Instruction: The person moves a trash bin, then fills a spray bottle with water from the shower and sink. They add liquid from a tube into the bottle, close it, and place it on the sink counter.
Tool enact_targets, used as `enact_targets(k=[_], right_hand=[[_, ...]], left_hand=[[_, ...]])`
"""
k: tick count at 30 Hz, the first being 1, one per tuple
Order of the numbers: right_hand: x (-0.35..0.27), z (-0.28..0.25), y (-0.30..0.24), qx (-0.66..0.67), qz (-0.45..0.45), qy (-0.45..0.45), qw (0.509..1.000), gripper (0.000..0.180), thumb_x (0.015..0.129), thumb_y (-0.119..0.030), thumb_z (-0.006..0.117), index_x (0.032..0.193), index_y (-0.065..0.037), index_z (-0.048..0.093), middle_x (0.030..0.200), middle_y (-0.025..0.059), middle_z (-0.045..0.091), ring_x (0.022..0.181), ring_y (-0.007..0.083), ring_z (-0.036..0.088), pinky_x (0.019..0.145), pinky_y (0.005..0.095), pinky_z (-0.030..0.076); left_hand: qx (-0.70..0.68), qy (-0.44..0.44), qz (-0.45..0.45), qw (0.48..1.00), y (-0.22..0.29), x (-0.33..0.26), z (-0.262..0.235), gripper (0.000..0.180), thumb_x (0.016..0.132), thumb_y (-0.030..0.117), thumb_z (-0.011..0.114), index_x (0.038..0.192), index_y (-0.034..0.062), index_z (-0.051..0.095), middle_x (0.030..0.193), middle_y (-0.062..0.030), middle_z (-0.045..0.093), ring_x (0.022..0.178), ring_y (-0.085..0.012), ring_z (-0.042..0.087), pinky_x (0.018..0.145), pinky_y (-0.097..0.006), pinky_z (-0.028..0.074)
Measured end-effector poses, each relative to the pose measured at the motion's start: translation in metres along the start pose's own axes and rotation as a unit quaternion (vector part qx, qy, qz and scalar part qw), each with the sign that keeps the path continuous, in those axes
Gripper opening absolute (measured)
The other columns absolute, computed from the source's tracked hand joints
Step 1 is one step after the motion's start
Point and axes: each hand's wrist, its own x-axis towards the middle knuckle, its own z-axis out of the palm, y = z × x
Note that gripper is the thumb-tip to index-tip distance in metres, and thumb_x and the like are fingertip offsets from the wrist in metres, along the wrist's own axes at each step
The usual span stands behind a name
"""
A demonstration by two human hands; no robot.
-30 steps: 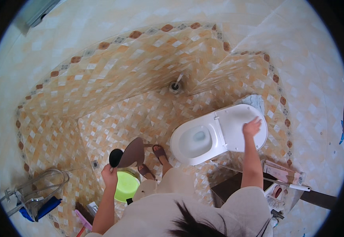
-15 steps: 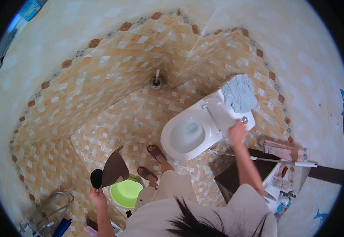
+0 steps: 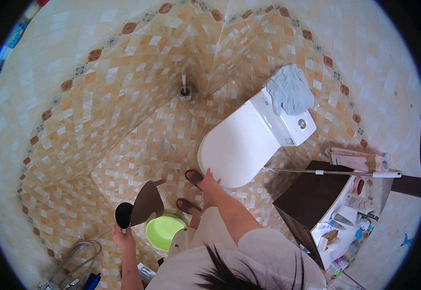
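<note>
My left hand (image 3: 125,235) is closed at the lower edge of a round black disc-like piece (image 3: 123,215). Beside that piece hangs a brown, wedge-shaped object (image 3: 147,204) with a narrow tip; whether the two are joined I cannot tell. My right hand (image 3: 211,180) is at the front edge of the white toilet (image 3: 239,145), fingers apart and holding nothing. The toilet lid lies down over the bowl. A light blue cloth (image 3: 291,90) is draped over the tank, near the round silver flush button (image 3: 302,124).
A green basin (image 3: 164,233) stands on the floor by my sandalled feet (image 3: 189,206). To the right are a dark cabinet (image 3: 307,193) with toiletries on its white top and a long pole (image 3: 336,172) across it. A toilet brush (image 3: 184,92) stands in the far corner.
My right hand has moved from the flush button to the front of the toilet. The lid, raised before, is now down. The left hand still holds the black piece; the view has shifted.
</note>
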Motion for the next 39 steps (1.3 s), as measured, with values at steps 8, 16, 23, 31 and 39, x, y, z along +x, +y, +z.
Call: enact_targets(k=[8, 16, 23, 31, 39], right_hand=[[-0.104, -0.128, -0.048, -0.038, -0.425, -0.043, 0.903, 0.093, 0.070, -0.047, 0.078, 0.147, -0.019, 0.034, 0.150, 0.0164, 0.034, 0.141, 0.0363, 0.026, 0.111, 0.0622, 0.018], [-0.205, -0.216, -0.129, -0.026, -0.570, 0.294, 0.767, 0.044, 0.060, -0.016, 0.081, 0.102, -0.021, 0.070, 0.139, 0.0063, 0.046, 0.138, 0.0339, 0.030, 0.110, 0.0609, 0.016], [-0.259, -0.315, -0.083, 0.014, -0.519, 0.490, 0.700, 0.030, 0.058, -0.006, 0.077, 0.084, -0.019, 0.073, 0.135, 0.0030, 0.051, 0.134, 0.0349, 0.036, 0.108, 0.0570, 0.018], [-0.196, -0.276, 0.079, -0.088, -0.372, 0.419, 0.824, 0.018, 0.063, -0.003, 0.072, 0.074, -0.017, 0.070, 0.134, 0.0066, 0.050, 0.135, 0.0355, 0.035, 0.112, 0.0564, 0.017], [-0.052, -0.147, 0.213, -0.314, -0.244, 0.277, 0.875, 0.009, 0.075, -0.012, 0.066, 0.080, -0.017, 0.073, 0.130, 0.0118, 0.052, 0.133, 0.0344, 0.037, 0.108, 0.0612, 0.023]], left_hand=[[0.002, -0.062, 0.236, 0.970, 0.106, 0.021, 0.016, 0.018, 0.078, -0.003, 0.060, 0.095, -0.0007, 0.065, 0.093, -0.0142, 0.063, 0.093, -0.0335, 0.056, 0.085, -0.040, 0.044], [-0.025, -0.014, 0.380, 0.924, 0.220, 0.061, 0.040, 0.021, 0.074, -0.005, 0.059, 0.094, 0.0003, 0.067, 0.091, -0.0140, 0.063, 0.097, -0.0325, 0.057, 0.090, -0.042, 0.041], [-0.089, 0.022, 0.435, 0.896, 0.308, 0.056, 0.030, 0.045, 0.071, 0.002, 0.074, 0.113, 0.0076, 0.062, 0.124, -0.0096, 0.059, 0.124, -0.0300, 0.046, 0.106, -0.045, 0.026], [0.040, -0.057, 0.324, 0.944, 0.155, 0.042, 0.054, 0.056, 0.076, 0.003, 0.069, 0.130, 0.0103, 0.053, 0.139, -0.0088, 0.051, 0.133, -0.0339, 0.038, 0.109, -0.049, 0.019], [0.213, -0.198, 0.115, 0.950, -0.034, -0.043, 0.046, 0.056, 0.076, 0.013, 0.070, 0.130, 0.0150, 0.055, 0.130, -0.0079, 0.056, 0.129, -0.0331, 0.041, 0.108, -0.054, 0.020]])
